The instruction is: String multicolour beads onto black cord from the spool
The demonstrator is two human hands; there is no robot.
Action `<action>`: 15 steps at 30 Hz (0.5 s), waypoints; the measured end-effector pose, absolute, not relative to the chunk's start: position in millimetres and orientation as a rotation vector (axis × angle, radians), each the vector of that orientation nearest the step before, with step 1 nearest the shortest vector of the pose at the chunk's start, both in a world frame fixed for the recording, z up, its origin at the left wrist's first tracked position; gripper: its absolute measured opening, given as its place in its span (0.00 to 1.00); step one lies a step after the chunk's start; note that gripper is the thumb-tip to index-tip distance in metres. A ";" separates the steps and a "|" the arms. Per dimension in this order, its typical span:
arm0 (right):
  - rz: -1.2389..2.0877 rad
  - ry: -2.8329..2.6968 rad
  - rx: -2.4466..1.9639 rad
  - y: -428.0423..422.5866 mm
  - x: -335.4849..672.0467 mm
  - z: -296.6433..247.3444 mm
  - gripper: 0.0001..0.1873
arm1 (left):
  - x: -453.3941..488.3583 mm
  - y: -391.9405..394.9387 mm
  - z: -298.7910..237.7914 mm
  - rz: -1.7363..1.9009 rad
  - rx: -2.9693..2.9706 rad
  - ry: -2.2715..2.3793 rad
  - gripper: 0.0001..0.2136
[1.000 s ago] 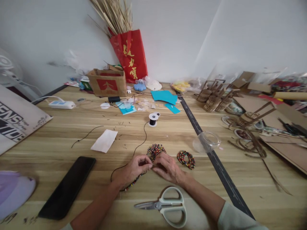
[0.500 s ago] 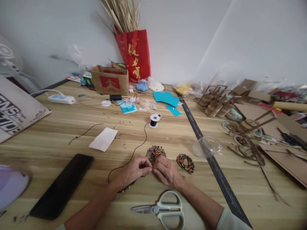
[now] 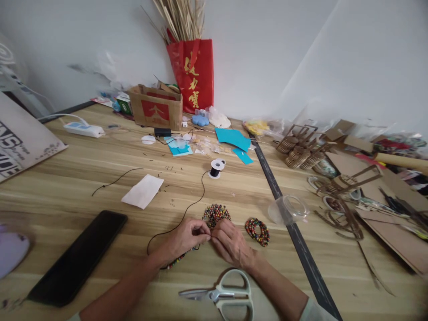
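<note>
My left hand (image 3: 185, 238) and my right hand (image 3: 230, 243) meet fingertip to fingertip on the wooden table (image 3: 100, 178), both pinched on a strand of coloured beads (image 3: 175, 261) that trails out under my left wrist. A black cord (image 3: 187, 207) runs from my hands up to a small spool (image 3: 216, 168). A coiled pile of beads (image 3: 216, 213) lies just beyond my fingers, and a finished bead bracelet (image 3: 257, 231) lies to the right of my right hand. What the fingertips pinch is too small to see.
Scissors (image 3: 224, 295) lie near me, a black phone (image 3: 76, 256) at left, white paper (image 3: 142, 191), a clear plastic cup (image 3: 288, 208) on its side. A red bag (image 3: 194, 73) with reeds, cardboard box (image 3: 156, 107), power strip (image 3: 82, 129), blue paper pieces (image 3: 233, 137) and cardboard models (image 3: 301, 145) stand farther back.
My hands stay pinched together at the same spot. The camera has drifted right, so everything has slid a little left in view.
</note>
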State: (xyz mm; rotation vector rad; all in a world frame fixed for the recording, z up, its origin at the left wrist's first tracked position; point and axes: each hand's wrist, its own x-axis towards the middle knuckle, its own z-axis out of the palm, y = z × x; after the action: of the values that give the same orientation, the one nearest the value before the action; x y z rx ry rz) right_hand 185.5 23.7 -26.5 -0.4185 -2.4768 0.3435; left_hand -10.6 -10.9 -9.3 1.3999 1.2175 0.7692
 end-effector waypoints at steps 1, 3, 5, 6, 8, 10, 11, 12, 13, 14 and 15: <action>0.337 -2.479 -0.419 23.5 185.5 -26.3 0.08 | -11.3 -11.3 -9.6 0.762 1.404 1.217 0.05; 0.339 -2.479 -0.417 23.1 185.5 -25.1 0.08 | -13.0 -11.5 -10.4 0.764 1.413 1.198 0.05; 0.363 -2.473 -0.428 22.8 185.7 -23.0 0.08 | -15.2 -10.2 -11.0 0.812 1.403 1.157 0.06; 0.381 -2.466 -0.443 22.6 185.8 -21.8 0.08 | -16.4 -9.1 -11.2 0.854 1.385 1.138 0.06; 0.411 -2.450 -0.483 22.4 185.6 -19.4 0.10 | -18.7 -6.0 -11.7 0.950 1.321 1.118 0.07; 0.408 -2.444 -0.515 22.6 184.9 -17.9 0.12 | -20.6 -2.9 -12.5 1.025 1.248 1.125 0.08; 0.396 -2.447 -0.526 22.9 184.3 -17.8 0.13 | -21.4 -1.7 -13.1 1.054 1.222 1.131 0.08; 0.379 -2.453 -0.536 23.2 183.7 -18.1 0.14 | -21.9 -0.8 -14.0 1.079 1.204 1.139 0.09; 0.361 -2.461 -0.548 23.7 183.0 -18.7 0.15 | -22.2 -0.2 -15.0 1.097 1.193 1.149 0.09; 0.347 -2.472 -0.557 24.1 182.4 -19.7 0.16 | -22.4 0.1 -16.1 1.108 1.185 1.158 0.09; 0.335 -2.486 -0.562 24.5 181.7 -20.7 0.16 | -22.4 0.3 -17.4 1.111 1.177 1.167 0.09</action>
State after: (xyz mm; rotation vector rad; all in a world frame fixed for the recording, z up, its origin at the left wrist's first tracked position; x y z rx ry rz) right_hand 181.7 24.5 -20.7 -0.5623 -2.4856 0.3351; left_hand -22.4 0.3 -17.4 1.1772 1.1675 1.1111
